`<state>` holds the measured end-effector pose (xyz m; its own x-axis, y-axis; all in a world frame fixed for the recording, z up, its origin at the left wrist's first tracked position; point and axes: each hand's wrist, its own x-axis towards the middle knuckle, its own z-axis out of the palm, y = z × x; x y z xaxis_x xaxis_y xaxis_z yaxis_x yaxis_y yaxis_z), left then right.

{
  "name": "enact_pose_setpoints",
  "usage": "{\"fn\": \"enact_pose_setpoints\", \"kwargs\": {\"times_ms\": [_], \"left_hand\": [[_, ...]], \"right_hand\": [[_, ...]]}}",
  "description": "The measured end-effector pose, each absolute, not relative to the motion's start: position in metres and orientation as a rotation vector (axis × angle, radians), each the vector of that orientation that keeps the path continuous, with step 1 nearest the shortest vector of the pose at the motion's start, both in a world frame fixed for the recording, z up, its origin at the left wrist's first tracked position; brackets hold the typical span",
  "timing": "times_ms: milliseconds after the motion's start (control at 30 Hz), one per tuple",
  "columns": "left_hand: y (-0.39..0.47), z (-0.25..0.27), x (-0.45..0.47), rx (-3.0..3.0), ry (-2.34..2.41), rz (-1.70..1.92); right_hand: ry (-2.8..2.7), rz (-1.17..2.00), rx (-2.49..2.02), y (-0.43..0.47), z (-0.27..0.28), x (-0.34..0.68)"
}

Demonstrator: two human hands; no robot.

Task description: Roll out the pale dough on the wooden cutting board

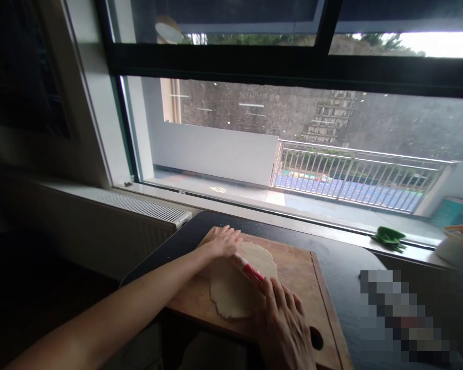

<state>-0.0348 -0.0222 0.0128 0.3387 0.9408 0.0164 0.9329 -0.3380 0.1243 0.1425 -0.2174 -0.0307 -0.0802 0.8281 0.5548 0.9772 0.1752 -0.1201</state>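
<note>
Diagonally, the rolling pin (252,273) is lying across the dough (231,295) on the board (297,264), its long axis running between the farther left hand (224,241) and the nearer right hand (287,314), both resting unclenched over its ends.

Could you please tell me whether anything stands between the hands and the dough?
Yes, the red-and-white rod lies across the dough, with the left hand at its far end and the right hand at its near end; nothing else visible stands between them.
</note>
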Motion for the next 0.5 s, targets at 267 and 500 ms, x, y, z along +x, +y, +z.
{"fn": "enact_pose_setpoints", "kwargs": {"times_ms": [267,500], "left_hand": [[0.037,0.012,0.023,2.415,1.784,0.259],[0.021,0.01,0.009,2.475,1.717,0.316]], "right_hand": [[-1.924,-0.389,-1.796,-0.187,-0.017,0.164],[-1.905,-0.403,-1.767,-0.196,-0.026,0.155]]}}
